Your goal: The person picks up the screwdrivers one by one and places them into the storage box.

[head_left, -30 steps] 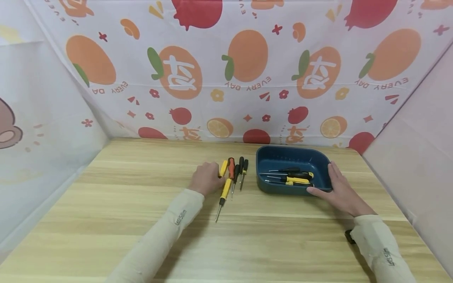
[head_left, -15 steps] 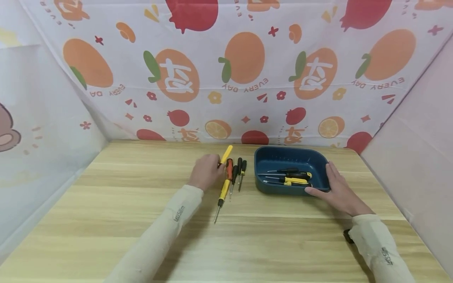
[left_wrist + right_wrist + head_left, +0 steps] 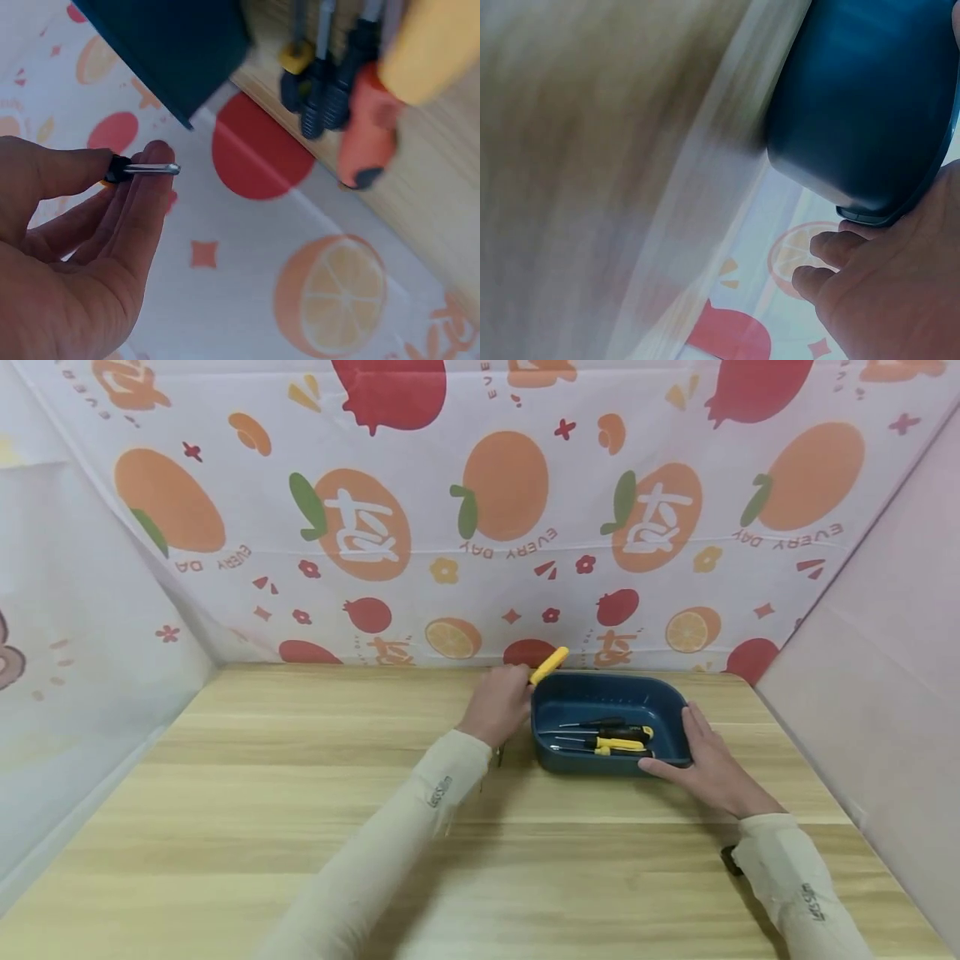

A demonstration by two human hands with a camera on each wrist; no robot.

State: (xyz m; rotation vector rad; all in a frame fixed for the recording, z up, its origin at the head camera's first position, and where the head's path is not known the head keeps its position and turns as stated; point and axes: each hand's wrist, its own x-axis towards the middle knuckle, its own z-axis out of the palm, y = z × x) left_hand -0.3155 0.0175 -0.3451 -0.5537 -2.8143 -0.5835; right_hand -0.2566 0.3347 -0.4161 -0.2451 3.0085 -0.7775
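Observation:
My left hand pinches a yellow-handled screwdriver beside the left end of a blue plastic bin. The screwdriver's handle points up over the bin's far left corner. In the left wrist view its short metal shaft sticks out between thumb and fingers. My right hand holds the bin's near right corner, thumb at the front rim and fingers along the right side. Several screwdrivers lie in the bin, among them a black-and-yellow one.
More screwdrivers lie on the wooden table, mostly hidden behind my left hand in the head view. The left wrist view shows an orange-handled one and black-handled ones. A fruit-print cloth hangs behind the table.
My left hand has picked up the yellow-handled screwdriver from the group on the table and carried it right to the bin. My right hand stays at the bin's corner.

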